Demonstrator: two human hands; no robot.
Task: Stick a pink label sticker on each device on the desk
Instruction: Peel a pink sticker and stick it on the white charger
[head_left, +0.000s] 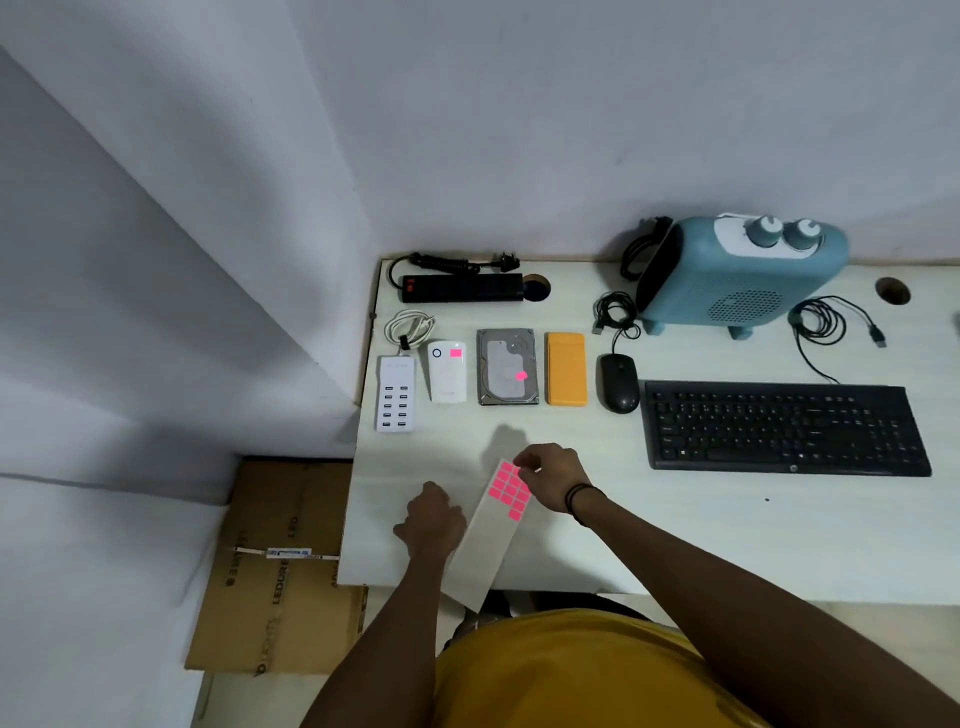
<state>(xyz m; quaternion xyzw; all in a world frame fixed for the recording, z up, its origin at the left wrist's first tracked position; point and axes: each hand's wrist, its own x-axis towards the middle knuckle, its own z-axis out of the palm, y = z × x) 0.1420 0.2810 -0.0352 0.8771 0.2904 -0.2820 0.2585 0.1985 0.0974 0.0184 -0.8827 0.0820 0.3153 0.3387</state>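
A long white sticker sheet (480, 551) lies slanted on the desk with several pink stickers (508, 488) at its far end. My left hand (434, 522) presses down beside the sheet's left edge. My right hand (550, 475) pinches at the top pink stickers. Beyond them stand a white USB charger (396, 394), a white power bank (447, 371) with a pink sticker, a hard drive (506, 366) with a pink sticker, an orange device (566, 369), a black mouse (619, 383) and a black keyboard (784, 427).
A black power strip (462, 287) and a teal fan heater (737, 275) stand at the back by the wall, with coiled cables (823, 319) around. The white desk (675, 530) ends at left, where a cardboard box (275, 566) sits below.
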